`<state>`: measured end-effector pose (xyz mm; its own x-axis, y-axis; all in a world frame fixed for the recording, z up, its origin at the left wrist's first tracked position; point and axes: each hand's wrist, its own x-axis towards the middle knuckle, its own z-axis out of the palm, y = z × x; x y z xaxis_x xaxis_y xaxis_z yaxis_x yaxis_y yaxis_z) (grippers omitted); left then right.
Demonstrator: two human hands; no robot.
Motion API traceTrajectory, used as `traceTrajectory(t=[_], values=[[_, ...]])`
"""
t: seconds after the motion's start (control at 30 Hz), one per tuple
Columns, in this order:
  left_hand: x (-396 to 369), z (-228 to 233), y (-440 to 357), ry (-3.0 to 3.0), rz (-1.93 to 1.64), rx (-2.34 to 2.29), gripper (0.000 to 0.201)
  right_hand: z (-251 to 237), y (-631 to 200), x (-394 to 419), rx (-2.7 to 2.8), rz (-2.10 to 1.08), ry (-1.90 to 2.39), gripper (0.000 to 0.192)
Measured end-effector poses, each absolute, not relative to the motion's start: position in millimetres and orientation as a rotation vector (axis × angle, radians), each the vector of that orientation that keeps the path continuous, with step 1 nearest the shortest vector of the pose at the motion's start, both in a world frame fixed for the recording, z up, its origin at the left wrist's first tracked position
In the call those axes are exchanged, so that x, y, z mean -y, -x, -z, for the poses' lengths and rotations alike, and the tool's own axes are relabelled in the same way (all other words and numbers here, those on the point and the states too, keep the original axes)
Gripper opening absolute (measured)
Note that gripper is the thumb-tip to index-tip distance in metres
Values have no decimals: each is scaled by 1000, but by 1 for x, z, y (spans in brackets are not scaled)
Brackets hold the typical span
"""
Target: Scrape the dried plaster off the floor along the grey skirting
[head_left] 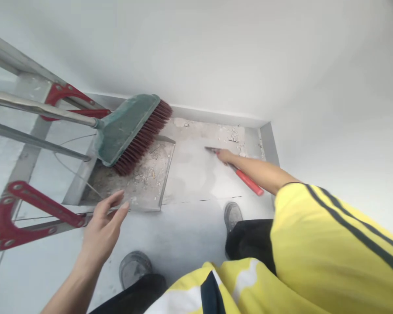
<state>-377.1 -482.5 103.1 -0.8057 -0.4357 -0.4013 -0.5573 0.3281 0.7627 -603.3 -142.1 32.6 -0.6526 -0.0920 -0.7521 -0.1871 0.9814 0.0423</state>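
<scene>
With the right hand (225, 155) gripping the scraper (239, 173) on the floor (196, 174) and the left hand (101, 226) spread by the dustpan (150, 179), a hard push could scatter rubble (232, 135).

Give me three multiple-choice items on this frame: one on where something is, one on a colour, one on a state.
1. Where does the broom head rest?
A. on the dustpan
B. on the ladder step
C. against the right wall

2. What colour is the handle of the scraper?
A. green
B. red
C. yellow

3. How is the left hand?
A. closed on the broom pole
B. flat on the floor
C. open, fingers by the dustpan's near edge

Answers:
1 A, the bristles lie over the debris-filled dustpan.
2 B, a red handle sticks out behind the right hand.
3 C, the fingers are spread and wrap nothing.
</scene>
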Motion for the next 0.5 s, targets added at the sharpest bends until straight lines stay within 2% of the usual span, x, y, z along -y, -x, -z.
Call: traceTrajectory(t=[0.1,0.27,0.5], values=[[486,-101,384,832,-1523,-2452,60,-35,608,136,-2305,-210,179,41],[497,-81,376,947,-1557,-2261,62,-16,544,107,-2191,-110,18,50],[498,-76,379,819,-1551,-2261,63,-9,610,103,-2380,-97,-127,47]])
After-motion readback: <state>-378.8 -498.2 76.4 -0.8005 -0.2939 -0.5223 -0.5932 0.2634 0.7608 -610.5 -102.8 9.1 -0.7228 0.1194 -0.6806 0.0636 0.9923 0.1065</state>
